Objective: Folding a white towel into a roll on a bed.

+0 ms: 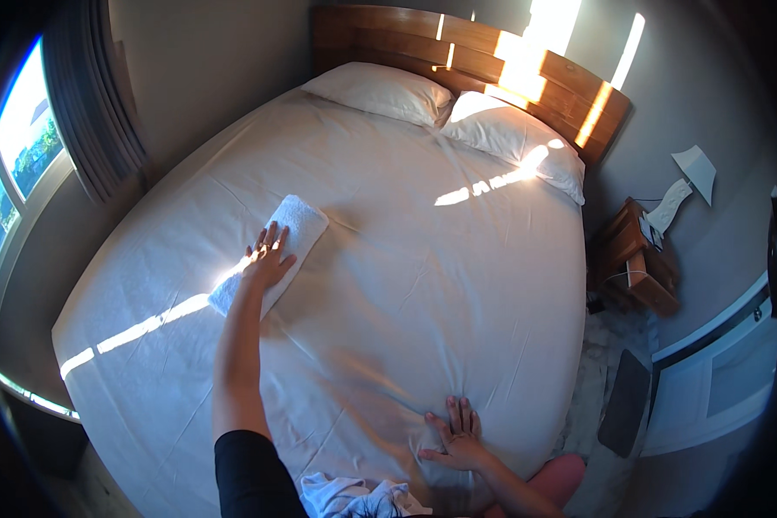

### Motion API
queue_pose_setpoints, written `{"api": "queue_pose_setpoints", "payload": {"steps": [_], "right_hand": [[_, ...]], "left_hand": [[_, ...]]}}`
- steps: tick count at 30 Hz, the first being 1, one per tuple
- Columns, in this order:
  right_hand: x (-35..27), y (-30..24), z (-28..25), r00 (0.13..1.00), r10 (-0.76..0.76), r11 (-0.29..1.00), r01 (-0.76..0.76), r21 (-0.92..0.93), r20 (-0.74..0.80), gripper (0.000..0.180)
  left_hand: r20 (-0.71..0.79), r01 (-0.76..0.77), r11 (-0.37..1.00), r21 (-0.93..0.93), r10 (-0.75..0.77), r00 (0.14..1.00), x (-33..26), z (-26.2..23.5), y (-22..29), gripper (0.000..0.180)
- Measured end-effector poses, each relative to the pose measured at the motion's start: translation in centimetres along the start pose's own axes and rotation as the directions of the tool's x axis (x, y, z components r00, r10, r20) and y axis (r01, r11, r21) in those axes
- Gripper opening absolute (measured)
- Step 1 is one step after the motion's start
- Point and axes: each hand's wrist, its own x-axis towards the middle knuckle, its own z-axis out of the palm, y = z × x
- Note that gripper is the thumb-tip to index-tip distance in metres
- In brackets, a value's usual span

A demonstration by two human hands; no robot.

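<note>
My left hand (268, 262) lies flat with spread fingers on a folded white towel (300, 221), left of the bed's middle. The towel forms a long flat rectangle, slanting from upper right to lower left. Under both is a bed with a pale fitted sheet (423, 276), slightly wrinkled. Nearer to me, my right hand (459, 440) presses on the bare sheet with its fingers apart, holding nothing. Between my arms, at the near edge, sits a crumpled white cloth (354, 496), partly cut off by the frame.
Two white pillows (380, 93) lean at the wooden headboard (380, 41). On the right stand a wooden nightstand (656, 281) with its drawer out and a white lamp (698, 173). A dark mat (626, 404) lies by a door. A curtained window (30, 129) is left.
</note>
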Motion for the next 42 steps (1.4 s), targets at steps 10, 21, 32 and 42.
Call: {"api": "queue_pose_setpoints", "payload": {"steps": [10, 21, 32, 42], "right_hand": [[-1.0, 1.1, 1.1, 0.999, 0.018, 1.0, -0.017, -0.025, 0.027, 0.09], [-1.2, 1.2, -2.0, 0.999, -0.038, 0.996, 0.039, -0.075, 0.018, 0.085], [-15.1, -3.4, 2.1, 0.866, -0.332, 0.552, -0.143, 0.821, 0.374, 0.079], [-20.6, -4.0, 0.1, 0.927, -0.369, -0.036, 0.055, 0.998, -0.064, 0.11]], "left_hand": [[0.019, 0.268, 0.961, -0.07, -0.268, 0.963, -9.5, 1.8, -5.2, 0.074], [0.233, 0.28, 0.723, -0.631, -0.167, 0.958, -45.6, 0.5, 0.1, 0.042], [0.846, 0.819, 0.217, -0.531, 0.075, 0.528, -70.8, -5.5, 8.9, 0.076], [0.506, 0.493, -0.114, -0.862, -0.221, 0.834, -62.3, 0.1, 24.4, 0.057]]}}
